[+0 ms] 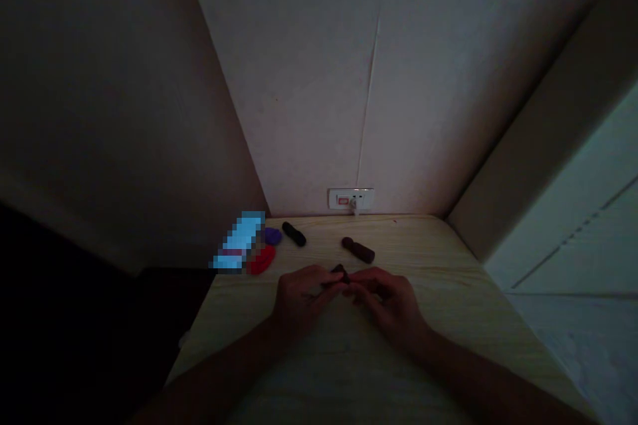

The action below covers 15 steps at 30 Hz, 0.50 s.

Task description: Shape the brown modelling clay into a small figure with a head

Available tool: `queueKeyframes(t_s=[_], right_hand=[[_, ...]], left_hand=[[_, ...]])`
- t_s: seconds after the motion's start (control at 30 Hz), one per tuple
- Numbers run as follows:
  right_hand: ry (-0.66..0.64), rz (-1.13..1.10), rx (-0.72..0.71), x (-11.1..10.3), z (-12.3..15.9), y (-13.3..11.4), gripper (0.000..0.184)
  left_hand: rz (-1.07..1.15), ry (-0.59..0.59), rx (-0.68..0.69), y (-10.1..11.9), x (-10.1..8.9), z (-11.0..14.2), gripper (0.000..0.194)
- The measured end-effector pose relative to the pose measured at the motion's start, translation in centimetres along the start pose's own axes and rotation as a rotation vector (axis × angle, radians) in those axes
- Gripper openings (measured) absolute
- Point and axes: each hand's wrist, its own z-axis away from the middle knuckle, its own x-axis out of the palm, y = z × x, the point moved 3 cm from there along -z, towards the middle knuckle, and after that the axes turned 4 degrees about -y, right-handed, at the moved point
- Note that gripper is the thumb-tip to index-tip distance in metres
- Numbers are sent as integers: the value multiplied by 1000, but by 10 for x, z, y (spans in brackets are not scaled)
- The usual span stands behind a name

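Note:
A small dark brown piece, which looks like modelling clay, is pinched between both hands above the wooden table. My left hand is closed on it from the left, thumb and forefinger at its edge. From the other side, my right hand meets it with closed fingertips. The fingers hide much of its shape. Just beyond the hands lies a brown piece with a rounded knob at one end. A similar black piece rests farther left.
At the table's left edge are a red lump, a purple lump and a bright, pixelated rectangular thing. A wall socket with a plug sits behind the table. A pale cabinet-like surface stands on the right.

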Motion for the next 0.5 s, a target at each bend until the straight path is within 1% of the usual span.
queueKeyframes(t_s=[0.1,0.27,0.37,0.5], right_hand=[[13,-19,-6,1,1,-2,14],[-23,95,-106,3,4,-10,7],[-25,136,-111,4,5,-11,8],[-27,139,-83,5,5,-13,10]], left_hand=[[-10,5,30,6,-1,-2,3],[-47,-23,20,14,-1,-5,9],[-59,-40,2,15,0,-4,10],[-56,-77,-24,15,2,-2,10]])
